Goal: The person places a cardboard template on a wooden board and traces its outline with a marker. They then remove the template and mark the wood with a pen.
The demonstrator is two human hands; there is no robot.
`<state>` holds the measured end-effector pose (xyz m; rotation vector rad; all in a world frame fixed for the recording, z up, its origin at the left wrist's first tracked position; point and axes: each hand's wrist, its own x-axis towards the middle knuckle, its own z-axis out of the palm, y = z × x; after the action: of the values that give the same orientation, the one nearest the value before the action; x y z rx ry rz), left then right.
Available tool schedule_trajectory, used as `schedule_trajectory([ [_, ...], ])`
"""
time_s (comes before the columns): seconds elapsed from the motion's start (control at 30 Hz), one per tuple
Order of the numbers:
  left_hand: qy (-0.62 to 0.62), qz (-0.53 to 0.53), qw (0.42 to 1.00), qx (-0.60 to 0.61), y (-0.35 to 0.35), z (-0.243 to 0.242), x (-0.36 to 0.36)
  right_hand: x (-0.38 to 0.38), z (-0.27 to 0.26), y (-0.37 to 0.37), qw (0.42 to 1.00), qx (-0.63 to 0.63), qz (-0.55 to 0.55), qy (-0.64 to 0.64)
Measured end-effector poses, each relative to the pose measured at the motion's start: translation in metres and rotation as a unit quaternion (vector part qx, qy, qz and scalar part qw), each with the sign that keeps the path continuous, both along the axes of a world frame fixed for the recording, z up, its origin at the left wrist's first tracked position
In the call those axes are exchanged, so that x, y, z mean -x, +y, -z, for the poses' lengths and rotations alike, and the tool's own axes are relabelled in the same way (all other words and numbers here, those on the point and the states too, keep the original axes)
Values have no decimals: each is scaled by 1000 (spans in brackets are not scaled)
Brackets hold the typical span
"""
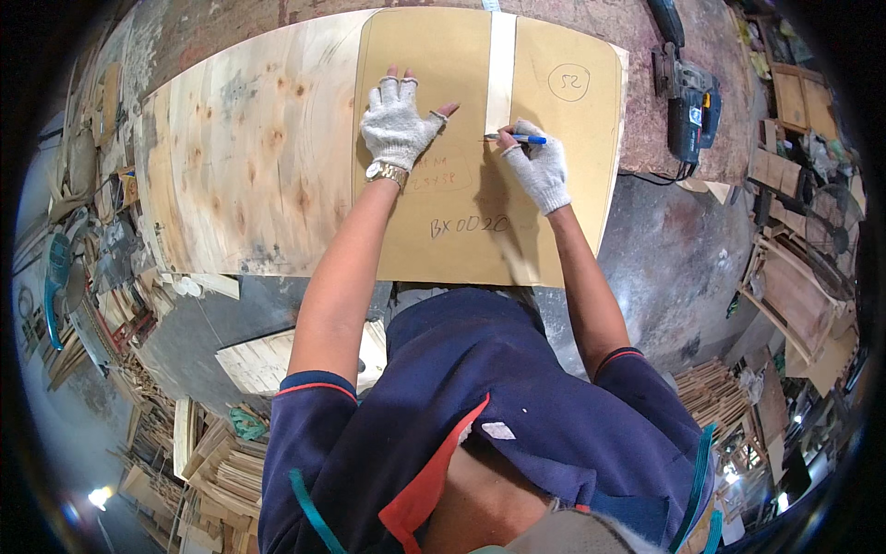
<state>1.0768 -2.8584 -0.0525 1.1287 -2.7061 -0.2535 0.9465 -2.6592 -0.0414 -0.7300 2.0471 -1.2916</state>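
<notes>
My left hand (398, 131), in a white fingerless knit glove with a metal-band watch at the wrist, presses flat on a brown sheet template (429, 256). Its thumb is spread and it holds nothing. In my gloved right hand (538, 170) is a blue-capped pen (531, 139), gripped between thumb and fingers. The tip meets the template at the lower left corner of a pale straight strip (502, 62); whether that is a slot or a laid-on strip, I cannot tell. Handwritten marks show on the template. Beneath it lies a knotty plywood panel (242, 166), bare on the left.
A corded handheld power tool (686, 131) rests on the worn tabletop (637, 149) at right, its cable hanging near the edge. A teal-bodied saw (55, 291) stands far left. Stacked wood strips (239, 471) fill the lower left, and wooden frames (796, 298) the right.
</notes>
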Motion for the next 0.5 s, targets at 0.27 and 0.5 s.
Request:
schedule_trajectory([
  [0.27,-2,-1,1000,14,0,0,0,13,-22,12,989,-72,-21,124],
  [0.5,1,-1,1000,12,-1,0,1,19,-31,8,966,-86,-72,231],
])
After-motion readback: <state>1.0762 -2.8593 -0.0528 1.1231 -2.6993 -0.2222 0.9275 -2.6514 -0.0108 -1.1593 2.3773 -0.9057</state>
